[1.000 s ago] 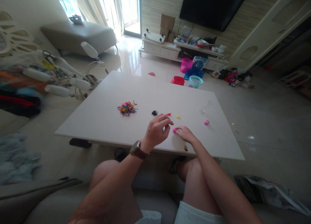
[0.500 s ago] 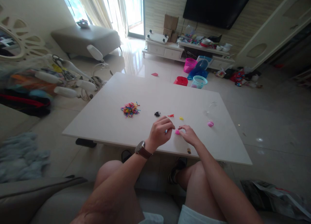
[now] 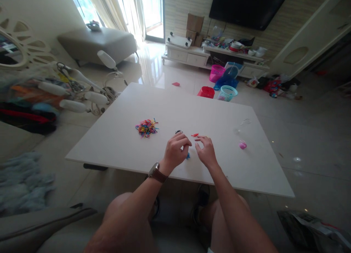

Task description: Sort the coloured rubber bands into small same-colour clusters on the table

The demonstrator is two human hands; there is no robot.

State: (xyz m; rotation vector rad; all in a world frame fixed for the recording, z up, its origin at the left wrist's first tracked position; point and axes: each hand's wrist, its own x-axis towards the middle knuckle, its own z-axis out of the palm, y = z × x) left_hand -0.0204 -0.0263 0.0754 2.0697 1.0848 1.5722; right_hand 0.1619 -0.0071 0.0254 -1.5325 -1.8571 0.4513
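The head camera overlooks the table, seemingly wide-angle (image 3: 214,116).

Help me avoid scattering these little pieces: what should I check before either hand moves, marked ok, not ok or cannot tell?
1. Multicoloured pile apart from both hands: ok.
2. Black pieces fully in view: not ok, the left hand partly hides them.
3. Blue pieces free of the left hand: cannot tell, they lie right beside it.
4. Red pieces free of the right hand: cannot tell, it is very close.
5. Pink round item apart from both hands: ok.
6. Left hand empty: cannot tell, its fingers are curled.
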